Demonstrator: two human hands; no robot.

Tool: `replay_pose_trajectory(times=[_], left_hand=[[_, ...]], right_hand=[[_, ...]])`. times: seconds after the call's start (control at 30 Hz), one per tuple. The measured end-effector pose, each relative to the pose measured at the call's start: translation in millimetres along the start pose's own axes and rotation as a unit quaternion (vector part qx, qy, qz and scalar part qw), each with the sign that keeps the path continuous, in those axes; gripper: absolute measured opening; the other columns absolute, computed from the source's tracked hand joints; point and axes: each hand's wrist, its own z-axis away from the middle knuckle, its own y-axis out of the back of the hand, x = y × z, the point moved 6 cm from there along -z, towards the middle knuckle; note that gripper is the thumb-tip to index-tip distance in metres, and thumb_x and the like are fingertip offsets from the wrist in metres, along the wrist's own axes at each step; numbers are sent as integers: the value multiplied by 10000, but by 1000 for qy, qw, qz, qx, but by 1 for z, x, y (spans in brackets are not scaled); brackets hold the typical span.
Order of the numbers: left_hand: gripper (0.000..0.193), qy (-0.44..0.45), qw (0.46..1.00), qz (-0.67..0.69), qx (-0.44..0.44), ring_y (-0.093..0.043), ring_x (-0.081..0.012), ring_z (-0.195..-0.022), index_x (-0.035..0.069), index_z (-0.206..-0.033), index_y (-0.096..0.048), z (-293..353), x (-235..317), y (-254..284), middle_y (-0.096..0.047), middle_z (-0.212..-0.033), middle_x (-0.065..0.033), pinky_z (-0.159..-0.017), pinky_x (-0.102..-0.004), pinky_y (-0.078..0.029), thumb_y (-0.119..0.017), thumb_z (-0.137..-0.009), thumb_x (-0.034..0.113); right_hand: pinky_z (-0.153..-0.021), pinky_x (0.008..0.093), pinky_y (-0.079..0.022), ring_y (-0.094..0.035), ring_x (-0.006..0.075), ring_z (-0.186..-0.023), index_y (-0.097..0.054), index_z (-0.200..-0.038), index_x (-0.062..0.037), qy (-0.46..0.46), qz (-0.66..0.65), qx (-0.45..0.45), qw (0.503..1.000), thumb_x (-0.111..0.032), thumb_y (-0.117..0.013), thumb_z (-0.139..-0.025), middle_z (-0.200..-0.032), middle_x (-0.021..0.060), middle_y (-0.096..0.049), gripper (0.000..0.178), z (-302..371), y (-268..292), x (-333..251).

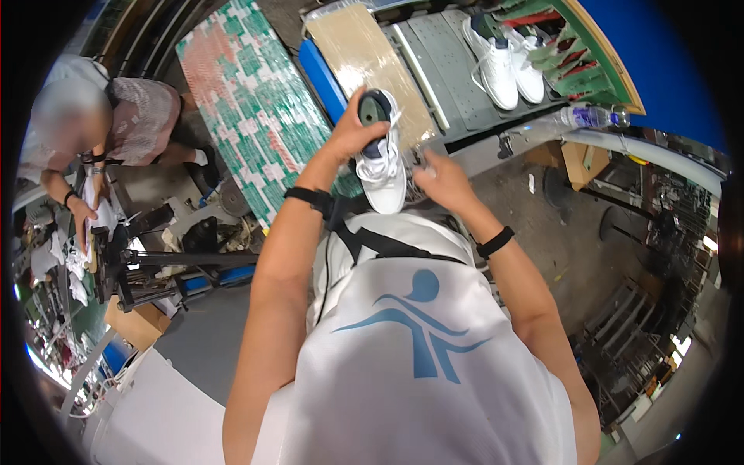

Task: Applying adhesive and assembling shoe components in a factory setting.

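A: Largest first: what do we have?

B: We see a green-and-white patterned panel (240, 101) slanting through the upper left of the frame, and a grey worktop (443, 60) at the upper right. Between them, at top centre, lies a tan board (372, 46) with a glossy surface

A: And the shoes?

B: We find a pair of white shoes (498, 74) side by side on the worktop. Our white shoe (386, 190) is near the centre of the frame, its opening towards us and its toe pointing down the picture

A: How are our hands?

B: Our left hand (356, 133) is clamped around the heel end, thumb across the opening. Our right hand (446, 180) is just right of the shoe, fingers curled in; we cannot tell whether they pinch anything

A: What could go wrong for us?

B: With only the heel end gripped, the toe could swing down or the shoe could twist loose if we pulled hard at the front. The laces (380, 164) could also snag on our fingers, because they lie bunched over the tongue
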Motion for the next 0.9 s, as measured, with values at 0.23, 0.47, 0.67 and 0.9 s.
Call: replay_pose_trajectory(times=[0.23, 0.47, 0.67, 0.9], left_hand=[[688, 68, 979, -3, 193, -769, -276, -1018, -65, -1268, -704, 65, -40, 8, -784, -1128, -209, -927, -376, -578, -887, -828, 431], [357, 75, 974, 30, 210, -656, -119, -832, -39, -1159, -742, 91, -92, 42, -768, -971, -43, -748, -321, -532, -752, -1026, 292], [448, 111, 966, -56, 228, -664, -141, -827, -43, -1180, -741, 59, -38, 132, -776, -980, -85, -741, -328, -541, -764, -1012, 371], [561, 22, 852, -475, 219, -740, -435, -1067, -41, -1325, -656, -38, -11, 303, -768, -1133, -267, -928, -487, -562, -795, -928, 331]], right_hand=[[-923, 562, -549, -711, 491, -1039, -732, -1222, -39, -76, 25, -176, 981, -454, -665, -893, -1096, 293, -751, 534, -6, -46, -23], [-1024, 500, -540, -700, 472, -1176, -667, -1380, 45, -68, -4, -277, 958, -451, -673, -903, -1240, 333, -720, 688, -13, -70, -32], [-1091, 461, -512, -669, 456, -1267, -607, -1454, 72, -97, -91, -172, 976, -435, -684, -940, -1344, 351, -674, 726, 4, -32, 4], [-1130, 482, -480, -630, 475, -1303, -582, -1489, 54, -124, -31, -226, 966, -423, -680, -946, -1387, 345, -648, 730, 27, -2, 31]])
